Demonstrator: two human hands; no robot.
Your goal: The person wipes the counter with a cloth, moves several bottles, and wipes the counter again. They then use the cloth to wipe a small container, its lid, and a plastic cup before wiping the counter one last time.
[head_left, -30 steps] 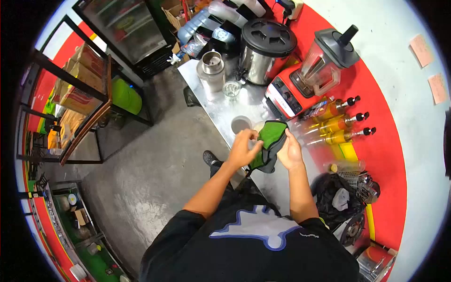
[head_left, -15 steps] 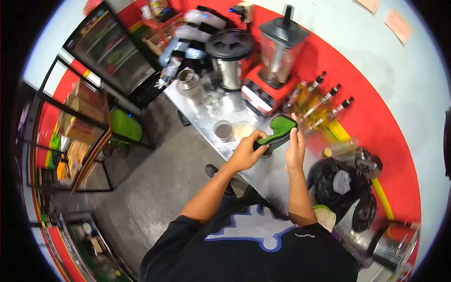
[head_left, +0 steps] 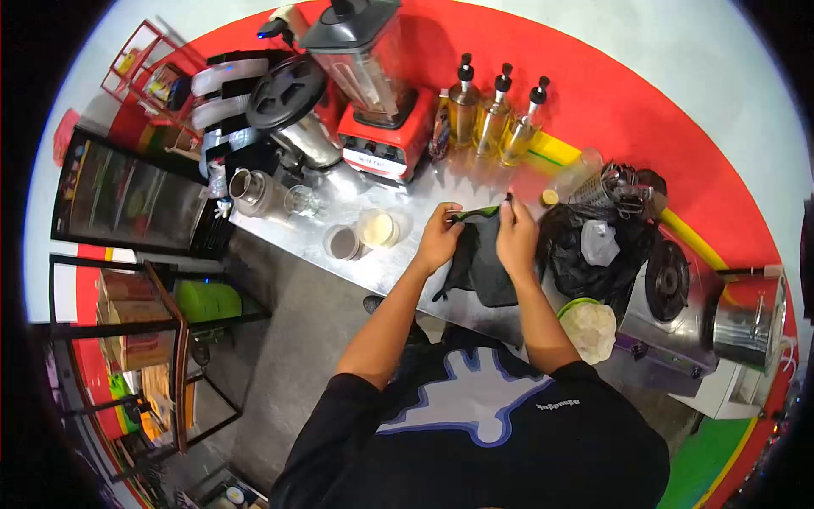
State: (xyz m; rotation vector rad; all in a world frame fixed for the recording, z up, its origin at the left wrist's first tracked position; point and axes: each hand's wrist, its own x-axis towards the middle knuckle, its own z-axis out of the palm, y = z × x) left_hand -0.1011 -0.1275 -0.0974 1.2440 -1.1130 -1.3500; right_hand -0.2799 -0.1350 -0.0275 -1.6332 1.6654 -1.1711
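Dark cloth (head_left: 483,270) held over the bench (head_left: 392,265), seemingly being spread open.
Its green rim (head_left: 476,212) is pinched tight by the left hand (head_left: 438,242) and the right hand (head_left: 515,237); an even outward pull is called for.

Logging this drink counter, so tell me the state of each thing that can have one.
cloth, held by its top edge, hanging
left hand, grip shut on cloth
right hand, grip shut on cloth
blender, lid on
urn, lid on
cups, uncovered, filled
pump bottles, upright, capped
stove burner, unlit
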